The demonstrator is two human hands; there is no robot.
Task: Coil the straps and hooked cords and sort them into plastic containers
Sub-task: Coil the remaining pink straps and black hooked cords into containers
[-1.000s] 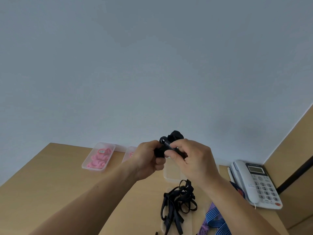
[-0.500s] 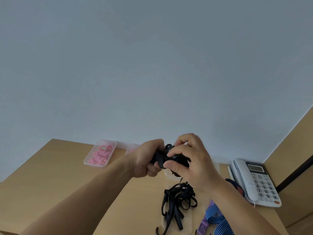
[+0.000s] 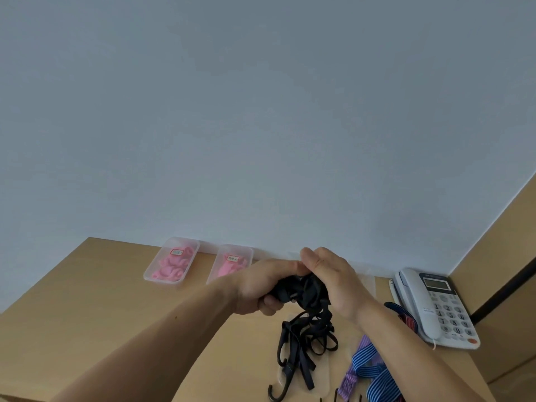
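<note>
A bunched black strap is held above the wooden table. My left hand grips its left side. My right hand wraps over the right side, thumb on top. Loose loops of the black strap hang down to a pile of black hooked cords on the table. Blue striped cords with a purple piece lie to the right of that pile. Two clear plastic containers with pink coils stand by the wall, one at the left and one beside it.
A white desk telephone sits at the table's right end, next to a wooden side panel. A clear plastic container lies behind my right hand. A pale wall runs along the far edge of the table.
Both hands have dropped lower with the black strap. My right hand has turned over the bundle and now covers more of it.
</note>
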